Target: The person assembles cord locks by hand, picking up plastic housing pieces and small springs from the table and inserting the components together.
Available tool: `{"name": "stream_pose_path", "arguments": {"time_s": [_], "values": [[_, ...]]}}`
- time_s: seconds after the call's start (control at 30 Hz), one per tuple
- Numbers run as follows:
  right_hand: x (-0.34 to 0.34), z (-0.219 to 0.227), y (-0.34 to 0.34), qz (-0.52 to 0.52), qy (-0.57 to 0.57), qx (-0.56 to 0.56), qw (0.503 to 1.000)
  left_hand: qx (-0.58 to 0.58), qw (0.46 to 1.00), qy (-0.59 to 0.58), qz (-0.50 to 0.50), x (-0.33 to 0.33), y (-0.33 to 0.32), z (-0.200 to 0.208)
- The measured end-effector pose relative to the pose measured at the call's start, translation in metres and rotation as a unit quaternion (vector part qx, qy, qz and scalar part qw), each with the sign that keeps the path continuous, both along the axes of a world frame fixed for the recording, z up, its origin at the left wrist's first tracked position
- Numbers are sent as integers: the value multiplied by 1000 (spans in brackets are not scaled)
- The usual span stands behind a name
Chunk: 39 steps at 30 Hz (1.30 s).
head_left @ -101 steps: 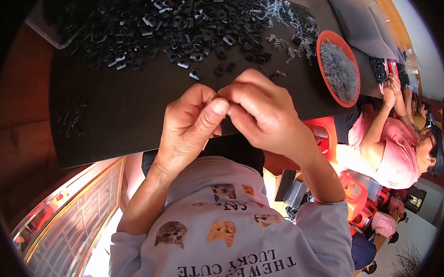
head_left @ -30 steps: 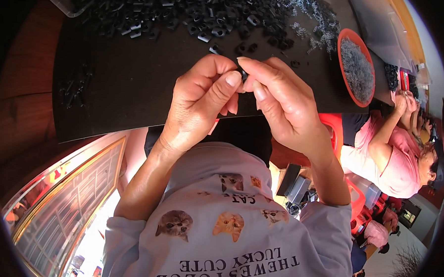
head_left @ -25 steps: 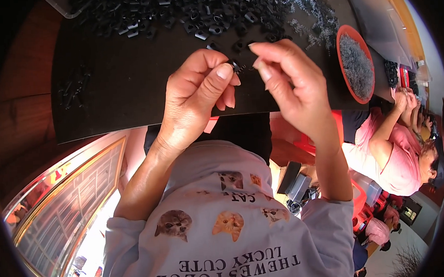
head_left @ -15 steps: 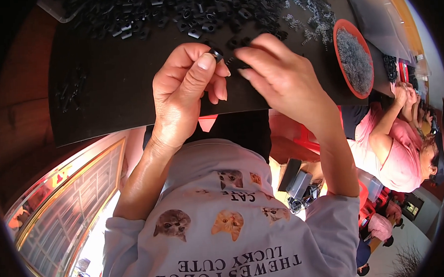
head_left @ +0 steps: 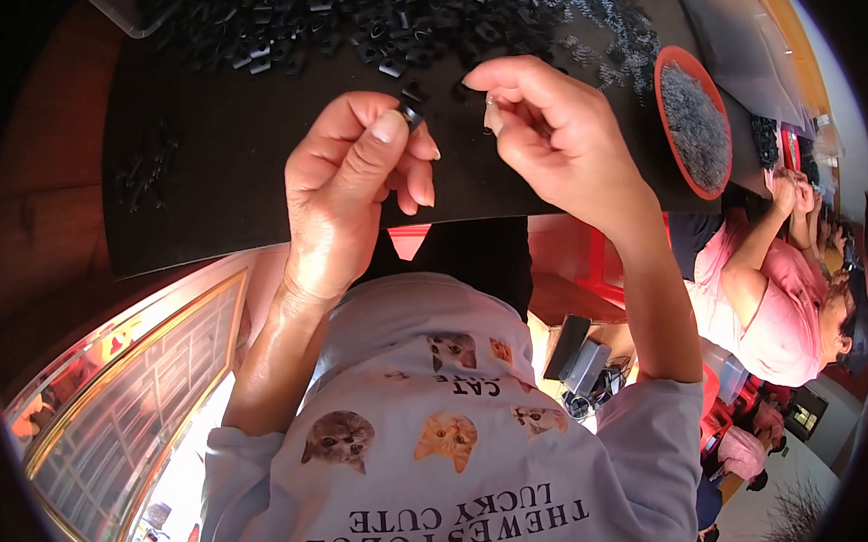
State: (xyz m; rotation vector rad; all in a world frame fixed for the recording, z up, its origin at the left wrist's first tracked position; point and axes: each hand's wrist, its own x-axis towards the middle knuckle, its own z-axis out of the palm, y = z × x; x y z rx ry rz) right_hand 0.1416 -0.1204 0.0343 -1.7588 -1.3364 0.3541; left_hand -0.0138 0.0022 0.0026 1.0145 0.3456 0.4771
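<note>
Two hands (head_left: 342, 164) hover apart, the left pinching a black part (head_left: 412, 113).

black parts (head_left: 346, 28), silvery-grey springs (head_left: 696, 129), orange-red bowl (head_left: 663, 101), pale grey cat-print shirt (head_left: 430, 397)

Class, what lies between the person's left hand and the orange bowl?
The right hand, over the dark table, lies between them; the head view shows this.

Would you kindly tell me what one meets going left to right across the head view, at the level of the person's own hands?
Small dark pieces, left hand pinching a black part, right hand, orange bowl.
</note>
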Motion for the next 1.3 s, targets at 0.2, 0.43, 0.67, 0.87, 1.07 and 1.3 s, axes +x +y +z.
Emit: {"name": "stream_pose_path", "arguments": {"time_s": [0.2,0.43,0.67,0.87,1.07,1.3], "values": [[-11,34,-5,-42,266,1,963,-17,998,-1,-56,2,-6,-1],[-21,32,4,17,328,-17,944,-25,997,-17,-73,2,-7,-3],[-19,21,5,12,111,19,994,-10,997,-16,-76,1,-6,-5],[-16,14,6,58,-51,50,996,-4,997,-3,-76,1,-5,-5],[-23,24,4,94,-56,11,994,-13,997,-29,-68,1,-3,-8],[-20,15,-4,61,-19,60,996,-15,995,-25,-91,0,0,-11]]}}
